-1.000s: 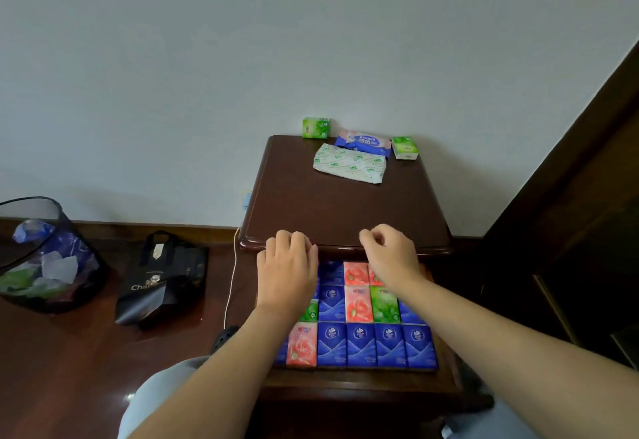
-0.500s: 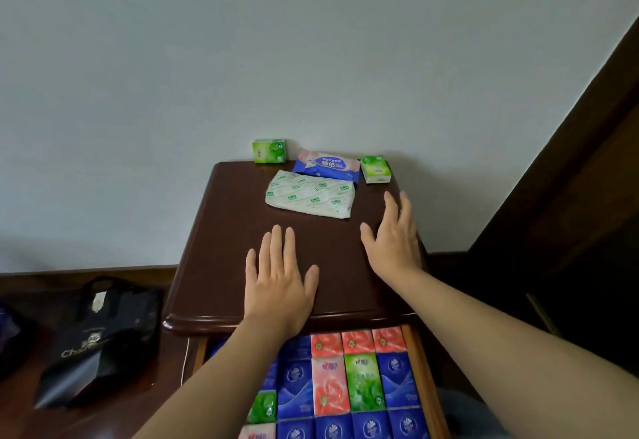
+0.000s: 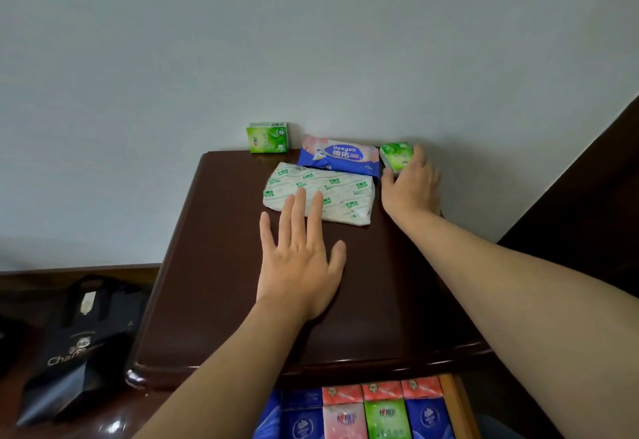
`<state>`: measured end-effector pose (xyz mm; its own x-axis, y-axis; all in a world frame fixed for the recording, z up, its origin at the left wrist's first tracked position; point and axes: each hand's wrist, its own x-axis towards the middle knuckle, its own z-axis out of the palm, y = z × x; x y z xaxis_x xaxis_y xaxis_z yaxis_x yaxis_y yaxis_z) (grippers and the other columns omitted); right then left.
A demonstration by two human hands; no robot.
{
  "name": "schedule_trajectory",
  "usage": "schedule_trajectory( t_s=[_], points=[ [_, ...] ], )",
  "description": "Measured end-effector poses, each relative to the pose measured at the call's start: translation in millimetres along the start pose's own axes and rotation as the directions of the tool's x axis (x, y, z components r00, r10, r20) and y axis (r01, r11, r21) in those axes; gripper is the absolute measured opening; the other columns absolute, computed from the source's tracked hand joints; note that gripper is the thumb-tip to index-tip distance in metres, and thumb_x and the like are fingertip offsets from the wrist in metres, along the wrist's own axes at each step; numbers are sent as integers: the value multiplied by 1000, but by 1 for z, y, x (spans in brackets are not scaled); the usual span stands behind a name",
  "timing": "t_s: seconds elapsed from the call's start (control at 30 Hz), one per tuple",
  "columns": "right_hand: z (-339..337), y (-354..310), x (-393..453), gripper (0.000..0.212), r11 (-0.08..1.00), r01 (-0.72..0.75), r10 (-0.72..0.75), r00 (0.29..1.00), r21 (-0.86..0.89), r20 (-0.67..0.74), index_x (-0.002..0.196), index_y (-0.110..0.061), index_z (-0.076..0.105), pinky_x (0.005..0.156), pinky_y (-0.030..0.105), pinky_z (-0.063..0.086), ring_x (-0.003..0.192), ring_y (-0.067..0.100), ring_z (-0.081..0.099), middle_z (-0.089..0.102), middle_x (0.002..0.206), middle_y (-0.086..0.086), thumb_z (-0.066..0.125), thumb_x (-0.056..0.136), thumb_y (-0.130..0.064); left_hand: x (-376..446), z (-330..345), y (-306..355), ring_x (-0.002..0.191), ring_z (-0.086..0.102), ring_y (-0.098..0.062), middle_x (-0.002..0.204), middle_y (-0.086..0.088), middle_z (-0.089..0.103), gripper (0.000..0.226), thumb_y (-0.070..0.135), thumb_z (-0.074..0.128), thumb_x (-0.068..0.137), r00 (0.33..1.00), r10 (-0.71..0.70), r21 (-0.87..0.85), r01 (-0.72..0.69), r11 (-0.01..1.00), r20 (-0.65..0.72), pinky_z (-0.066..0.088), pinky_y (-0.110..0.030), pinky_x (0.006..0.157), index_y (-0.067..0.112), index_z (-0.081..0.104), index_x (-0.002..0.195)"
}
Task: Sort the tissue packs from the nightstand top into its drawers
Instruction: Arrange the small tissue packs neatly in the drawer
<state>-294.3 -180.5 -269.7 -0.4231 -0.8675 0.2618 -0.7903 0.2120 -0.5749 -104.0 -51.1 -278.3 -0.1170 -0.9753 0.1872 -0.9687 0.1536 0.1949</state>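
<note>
Pinching a small green tissue pack [image 3: 397,157] at the nightstand's [image 3: 221,293] back right corner, my right hand [image 3: 411,186] curls around it; my left hand [image 3: 301,258] lies flat, fingers spread, fingertips over the white tissue pack [image 3: 342,193] beside a blue pack [image 3: 340,158].

Green pack [image 3: 397,158]; blue wipes [image 3: 340,159]; white green-printed pack [image 3: 332,193]; dark-brown nightstand [image 3: 214,265].

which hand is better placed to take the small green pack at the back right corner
Right. The right hand already wraps the small green tissue pack at the back right corner, while the left hand lies flat, fingers reaching the white green-printed soft pack.
</note>
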Motion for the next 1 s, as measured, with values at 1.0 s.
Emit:
schedule_trajectory(
  t_s=[1.0],
  points=[
    [-6,-17,-90,54,772,631,-597,761,-78,255,155,-42,33,103,34,46,123,14,43,48,137,-6,43,103,-52,163,-3,-89,142,39,-27,153,-1,44,63,18,62,85,905,-211,-389,55,919,-370,30,-46,121,24,51,146]
  ],
)
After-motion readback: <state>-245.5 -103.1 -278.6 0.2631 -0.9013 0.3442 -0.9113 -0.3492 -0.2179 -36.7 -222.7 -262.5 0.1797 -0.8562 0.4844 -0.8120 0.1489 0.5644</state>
